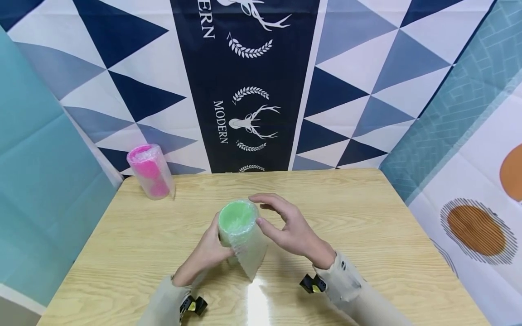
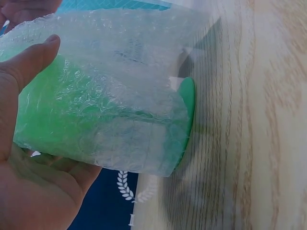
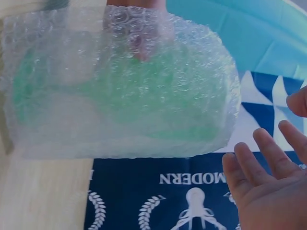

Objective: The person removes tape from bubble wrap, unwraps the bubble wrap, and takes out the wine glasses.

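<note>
Nearest are two pale sleeves (image 1: 165, 301), each with a small black device (image 1: 313, 284) at the wrist. Past the cuffs, the left hand (image 1: 210, 246) grips a green goblet-like piece (image 1: 238, 216) wrapped in bubble wrap (image 2: 120, 96), its thumb curled over the near side and its fingers round the other. The right hand (image 1: 291, 226) is spread, thumb and fingers apart, just beside the upper rim; it holds nothing, and whether a fingertip brushes the wrap I cannot tell. The green piece is upright or nearly so between the hands, with its round bowl up and its flat green foot (image 2: 190, 96) down towards the bench (image 1: 346, 213); contact there is unclear. A loose flap (image 1: 250, 256) of the wrap hangs towards the person, right of the left hand's thumb.

Beyond the left hand, well apart and further left, a pink piece (image 1: 147, 170), also wrapped, stands at the far corner of the bench. Behind it and past both hands hangs a cloth (image 1: 244, 68) with blue and white triangles, a dark middle band and white stag heads.
</note>
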{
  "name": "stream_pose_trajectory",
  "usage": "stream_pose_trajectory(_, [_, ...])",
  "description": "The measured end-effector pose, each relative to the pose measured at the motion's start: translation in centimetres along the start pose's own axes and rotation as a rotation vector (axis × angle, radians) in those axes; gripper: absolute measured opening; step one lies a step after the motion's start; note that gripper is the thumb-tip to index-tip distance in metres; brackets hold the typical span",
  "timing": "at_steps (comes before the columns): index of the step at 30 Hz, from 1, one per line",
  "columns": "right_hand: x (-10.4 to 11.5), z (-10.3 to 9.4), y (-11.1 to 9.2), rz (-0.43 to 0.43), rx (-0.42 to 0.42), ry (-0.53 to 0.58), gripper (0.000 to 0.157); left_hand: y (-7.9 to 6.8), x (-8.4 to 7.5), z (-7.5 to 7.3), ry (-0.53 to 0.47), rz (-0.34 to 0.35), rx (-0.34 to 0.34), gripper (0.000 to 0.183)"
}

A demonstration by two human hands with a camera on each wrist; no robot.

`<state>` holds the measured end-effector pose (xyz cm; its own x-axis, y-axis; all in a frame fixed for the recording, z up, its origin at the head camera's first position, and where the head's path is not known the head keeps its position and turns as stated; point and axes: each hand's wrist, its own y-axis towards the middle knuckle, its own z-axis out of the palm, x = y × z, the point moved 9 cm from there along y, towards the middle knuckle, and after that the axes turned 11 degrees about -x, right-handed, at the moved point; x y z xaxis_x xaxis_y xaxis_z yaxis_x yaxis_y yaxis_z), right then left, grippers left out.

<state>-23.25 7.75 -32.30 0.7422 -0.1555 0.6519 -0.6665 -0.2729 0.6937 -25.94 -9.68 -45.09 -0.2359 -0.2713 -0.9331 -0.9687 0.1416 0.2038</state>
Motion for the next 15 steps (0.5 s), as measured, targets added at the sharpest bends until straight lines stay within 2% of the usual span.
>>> stream_pose_trajectory(8, [2.3, 0.4, 0.4, -0.146, 0.038, -0.097, 0.046, -0.2, -0.1, 0.3, 0.003, 0.013, 0.015, 0.106])
stream_pose_trajectory(15, [3.7, 0.9, 0.1, -0.225, 0.081, -0.146, 0.05, -0.7, -0.6, 0.5, -0.017, 0.044, 0.057, 0.106])
